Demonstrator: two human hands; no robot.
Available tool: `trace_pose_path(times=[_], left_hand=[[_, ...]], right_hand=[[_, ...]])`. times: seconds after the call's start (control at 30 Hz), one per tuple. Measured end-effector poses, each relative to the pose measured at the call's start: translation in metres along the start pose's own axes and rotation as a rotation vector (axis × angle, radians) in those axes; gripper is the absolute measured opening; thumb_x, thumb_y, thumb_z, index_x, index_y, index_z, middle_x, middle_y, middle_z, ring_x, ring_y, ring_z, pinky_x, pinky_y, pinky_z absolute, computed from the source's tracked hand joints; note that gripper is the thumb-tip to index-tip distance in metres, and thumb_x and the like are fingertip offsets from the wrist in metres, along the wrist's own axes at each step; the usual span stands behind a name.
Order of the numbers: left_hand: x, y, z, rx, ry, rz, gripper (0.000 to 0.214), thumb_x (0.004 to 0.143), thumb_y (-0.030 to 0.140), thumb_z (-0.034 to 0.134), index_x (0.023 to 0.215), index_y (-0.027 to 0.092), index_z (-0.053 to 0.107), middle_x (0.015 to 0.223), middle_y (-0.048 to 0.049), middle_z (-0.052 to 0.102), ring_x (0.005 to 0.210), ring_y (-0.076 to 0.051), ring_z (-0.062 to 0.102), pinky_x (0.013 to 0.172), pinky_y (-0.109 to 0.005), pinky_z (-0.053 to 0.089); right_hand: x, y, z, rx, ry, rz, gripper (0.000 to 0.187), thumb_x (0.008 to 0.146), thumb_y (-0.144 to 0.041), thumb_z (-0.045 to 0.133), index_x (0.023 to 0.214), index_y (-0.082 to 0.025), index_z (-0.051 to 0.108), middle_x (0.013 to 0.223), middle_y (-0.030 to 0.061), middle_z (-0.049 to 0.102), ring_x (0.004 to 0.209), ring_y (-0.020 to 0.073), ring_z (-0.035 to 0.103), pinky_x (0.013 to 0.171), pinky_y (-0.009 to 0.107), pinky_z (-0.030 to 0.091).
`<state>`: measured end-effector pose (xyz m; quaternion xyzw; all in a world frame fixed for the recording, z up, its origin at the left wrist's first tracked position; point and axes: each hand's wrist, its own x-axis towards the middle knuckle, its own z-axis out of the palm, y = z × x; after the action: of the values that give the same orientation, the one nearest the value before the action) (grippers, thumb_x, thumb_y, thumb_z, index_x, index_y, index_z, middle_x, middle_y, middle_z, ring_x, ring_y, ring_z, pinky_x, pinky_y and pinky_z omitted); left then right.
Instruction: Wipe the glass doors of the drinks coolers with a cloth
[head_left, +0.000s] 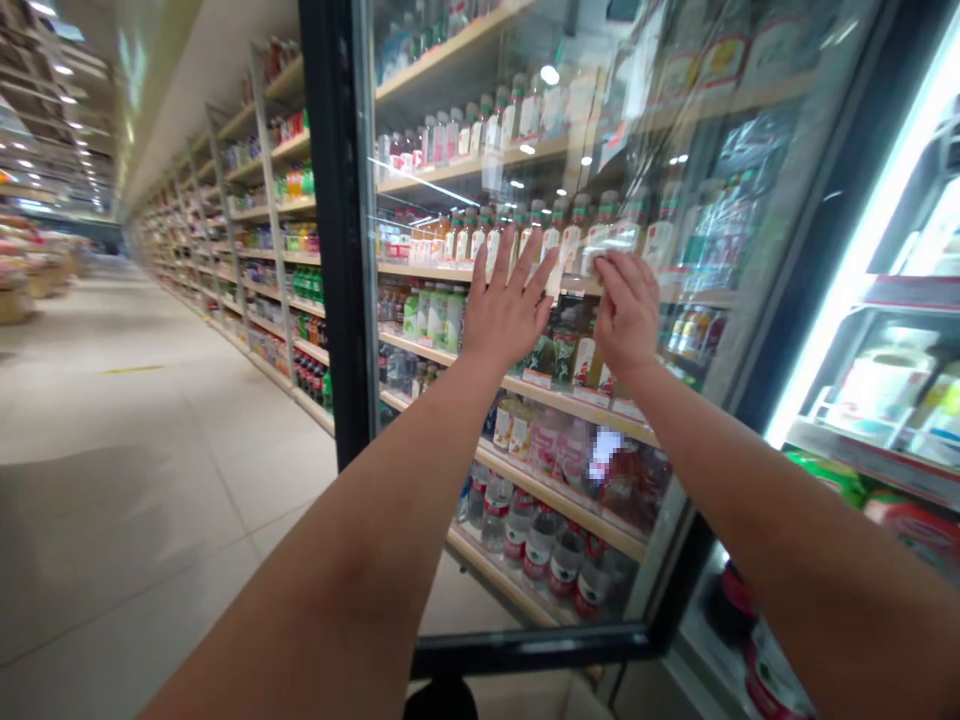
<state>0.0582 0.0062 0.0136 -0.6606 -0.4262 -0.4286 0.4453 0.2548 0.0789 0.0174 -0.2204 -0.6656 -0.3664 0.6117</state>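
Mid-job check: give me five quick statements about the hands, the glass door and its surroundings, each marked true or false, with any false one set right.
1. The left hand is at the glass door with its fingers spread. True.
2. The right hand is spread wide too. False: the right hand has its fingers bent together; whether they hold anything is unclear.
3. Bottles show through the glass. True.
4. The door's frame is bright white. False: the frame is dark.
5. The brightly lit shelves are at the picture's left edge. False: the lit shelves are on the right.
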Motion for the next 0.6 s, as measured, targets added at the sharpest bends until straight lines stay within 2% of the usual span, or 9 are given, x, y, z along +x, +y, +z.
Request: trace_pose_path(times=[0.1, 0.13, 0.3, 0.33, 0.47, 0.53, 0.57, 0.6], left_hand=[[0.0, 0.001, -0.003, 0.011, -0.005, 0.01, 0.061, 0.106, 0.034, 0.04, 0.164, 0.023, 0.026, 0.17, -0.0027, 0.012, 0.158, -0.03, -0.002, 0.131, -0.058, 0.002], [0.0, 0.001, -0.004, 0.011, -0.009, 0.011, 0.06, 0.106, 0.034, 0.04, 0.164, 0.023, 0.026, 0.17, -0.0027, 0.012, 0.158, -0.03, -0.002, 0.131, -0.058, 0.002], [-0.001, 0.001, -0.007, 0.041, -0.015, 0.019, 0.059, 0.107, 0.035, 0.038, 0.163, 0.021, 0.026, 0.17, -0.0044, 0.01, 0.157, -0.031, -0.003, 0.13, -0.059, 0.004], [-0.001, 0.001, -0.007, 0.048, -0.017, 0.02, 0.059, 0.107, 0.035, 0.038, 0.163, 0.02, 0.027, 0.17, -0.005, 0.01, 0.157, -0.032, -0.003, 0.13, -0.059, 0.005], [-0.002, 0.004, -0.006, 0.099, -0.049, -0.004, 0.06, 0.107, 0.036, 0.04, 0.163, 0.022, 0.026, 0.17, -0.0041, 0.01, 0.157, -0.031, -0.001, 0.131, -0.059, 0.005], [-0.003, 0.008, -0.011, 0.161, -0.071, -0.02, 0.06, 0.107, 0.039, 0.04, 0.163, 0.024, 0.027, 0.17, -0.0028, 0.011, 0.157, -0.03, 0.001, 0.131, -0.056, 0.007], [-0.003, 0.011, -0.015, 0.208, -0.084, -0.021, 0.06, 0.107, 0.04, 0.04, 0.163, 0.024, 0.027, 0.17, -0.0025, 0.012, 0.157, -0.03, 0.002, 0.131, -0.054, 0.009], [-0.003, 0.013, -0.021, 0.267, -0.098, -0.025, 0.059, 0.108, 0.042, 0.038, 0.163, 0.024, 0.027, 0.17, -0.002, 0.014, 0.157, -0.03, 0.002, 0.131, -0.053, 0.01]], right_hand=[[-0.005, 0.003, -0.008, -0.049, 0.11, 0.048, 0.051, 0.1, -0.018, 0.031, 0.143, -0.023, 0.058, 0.145, 0.0081, 0.056, 0.142, 0.0253, 0.045, 0.123, 0.055, 0.037], [-0.01, 0.001, -0.01, -0.058, 0.105, 0.04, 0.051, 0.1, -0.017, 0.031, 0.143, -0.024, 0.057, 0.145, 0.008, 0.057, 0.143, 0.0254, 0.045, 0.122, 0.056, 0.037], [-0.029, -0.007, -0.021, -0.024, -0.117, -0.183, 0.047, 0.1, -0.017, 0.038, 0.14, -0.027, 0.061, 0.143, 0.0049, 0.061, 0.141, 0.0236, 0.049, 0.119, 0.051, 0.044], [-0.027, -0.005, -0.023, -0.022, -0.11, -0.171, 0.046, 0.1, -0.017, 0.039, 0.139, -0.026, 0.062, 0.143, 0.0053, 0.061, 0.14, 0.0239, 0.051, 0.119, 0.051, 0.044], [-0.006, 0.004, -0.029, -0.046, 0.033, 0.036, 0.047, 0.097, -0.019, 0.039, 0.139, -0.02, 0.062, 0.143, 0.0109, 0.06, 0.139, 0.0286, 0.05, 0.12, 0.058, 0.041], [0.001, 0.001, -0.031, -0.002, -0.034, 0.002, 0.046, 0.097, -0.023, 0.042, 0.138, -0.018, 0.063, 0.145, 0.0115, 0.058, 0.142, 0.0295, 0.047, 0.123, 0.056, 0.038], [0.003, -0.003, -0.03, 0.054, -0.124, -0.059, 0.044, 0.097, -0.024, 0.044, 0.135, -0.021, 0.066, 0.145, 0.0103, 0.059, 0.142, 0.0282, 0.048, 0.124, 0.053, 0.037], [0.003, -0.008, -0.028, 0.123, -0.178, -0.059, 0.038, 0.096, -0.024, 0.049, 0.126, -0.026, 0.072, 0.139, 0.0085, 0.064, 0.139, 0.0257, 0.052, 0.125, 0.046, 0.038]])
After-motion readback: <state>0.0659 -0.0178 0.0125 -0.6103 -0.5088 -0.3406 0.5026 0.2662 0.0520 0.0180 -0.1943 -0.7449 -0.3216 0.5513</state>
